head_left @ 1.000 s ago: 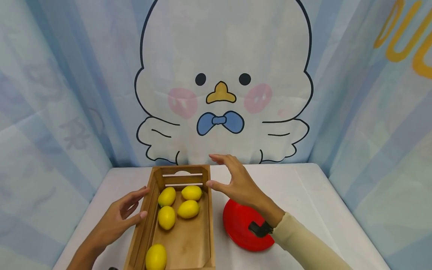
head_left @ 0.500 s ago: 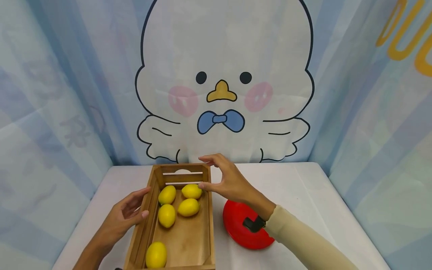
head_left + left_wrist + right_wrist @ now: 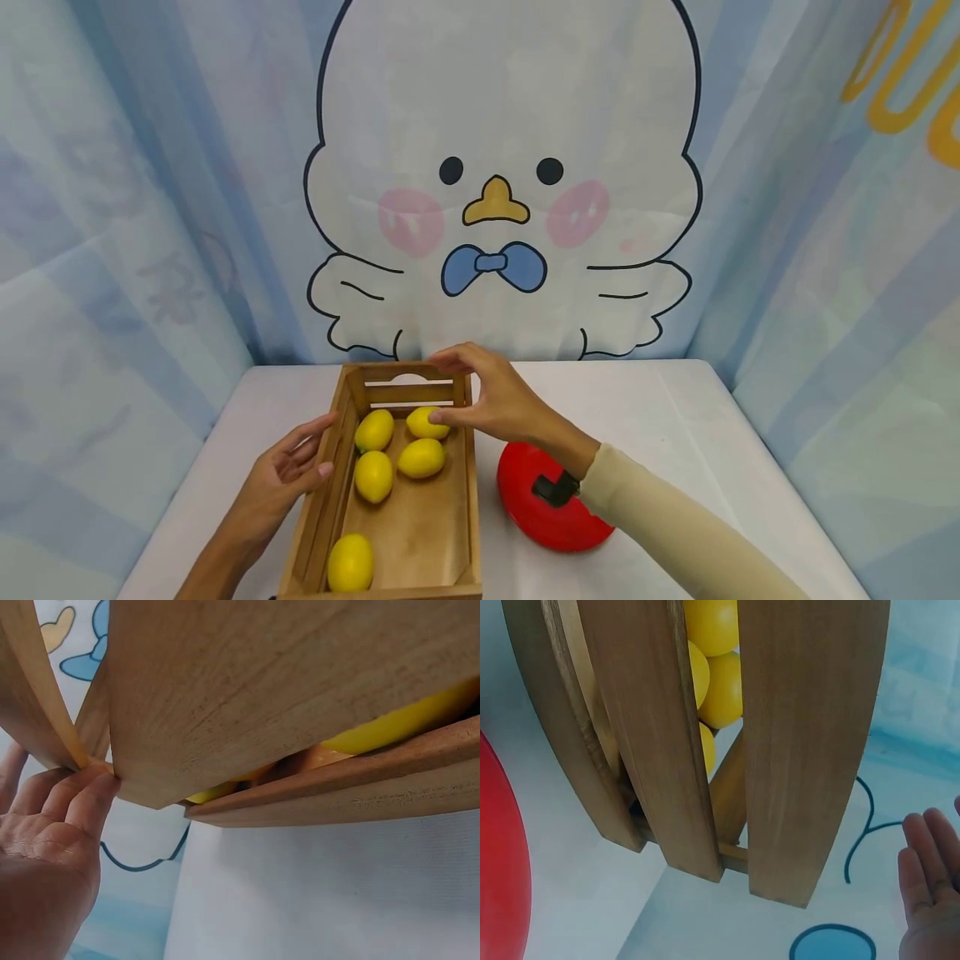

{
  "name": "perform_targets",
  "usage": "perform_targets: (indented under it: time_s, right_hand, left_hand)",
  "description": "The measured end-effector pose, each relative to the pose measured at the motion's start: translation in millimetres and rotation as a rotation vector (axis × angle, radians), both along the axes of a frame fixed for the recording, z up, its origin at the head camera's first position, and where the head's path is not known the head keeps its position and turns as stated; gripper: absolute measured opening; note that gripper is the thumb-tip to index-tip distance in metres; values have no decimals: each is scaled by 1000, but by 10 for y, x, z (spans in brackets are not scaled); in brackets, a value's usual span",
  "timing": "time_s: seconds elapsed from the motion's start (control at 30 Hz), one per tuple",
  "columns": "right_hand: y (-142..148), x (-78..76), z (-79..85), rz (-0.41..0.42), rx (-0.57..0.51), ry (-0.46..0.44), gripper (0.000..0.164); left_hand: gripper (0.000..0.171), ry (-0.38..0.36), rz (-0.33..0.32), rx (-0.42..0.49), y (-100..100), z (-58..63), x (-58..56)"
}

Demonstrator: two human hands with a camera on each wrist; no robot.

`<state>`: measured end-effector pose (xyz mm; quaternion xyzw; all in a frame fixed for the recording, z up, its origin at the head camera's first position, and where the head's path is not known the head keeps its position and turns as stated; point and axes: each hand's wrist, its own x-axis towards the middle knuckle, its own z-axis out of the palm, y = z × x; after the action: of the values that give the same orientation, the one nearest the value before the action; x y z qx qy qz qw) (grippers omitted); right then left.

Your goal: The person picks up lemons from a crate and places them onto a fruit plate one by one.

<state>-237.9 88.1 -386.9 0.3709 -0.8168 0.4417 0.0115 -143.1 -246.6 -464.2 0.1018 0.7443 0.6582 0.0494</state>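
A wooden slatted crate [image 3: 408, 537] holds several yellow lemons [image 3: 422, 459], most toward its far end and one lemon [image 3: 350, 563] at the near left. My left hand [image 3: 279, 479] is at the crate's left side, fingers and thumb apart; in the left wrist view, its fingertips [image 3: 94, 791] are right at the slats. Over the crate's far right corner arches my right hand [image 3: 498, 400], holding nothing. Its thumb overlaps the far right lemon [image 3: 423, 422] in the head view. The right wrist view shows its fingers [image 3: 928, 851] beyond the crate's side.
A red plate [image 3: 551, 517] lies right of the crate, partly under my right forearm. The table [image 3: 660, 433] has a white cover. Behind it hangs a pale curtain [image 3: 495, 100] with a cartoon chick, and more curtains close off both sides.
My right hand has moved left, from outside the crate's far right corner to over its rim and the far right lemon. The left hand has stayed at the crate's side. The lemons keep their places.
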Motion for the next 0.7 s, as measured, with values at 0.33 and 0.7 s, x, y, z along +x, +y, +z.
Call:
perform_targets:
  time_s: [0.33, 0.7]
  right_hand:
    - [-115, -101, -8, 105, 52, -48, 65]
    - [-266, -241, -73, 237, 213, -69, 68]
  left_hand:
    - [61, -23, -9, 10, 10, -4, -6]
    - [61, -34, 3, -1, 6, -15, 12]
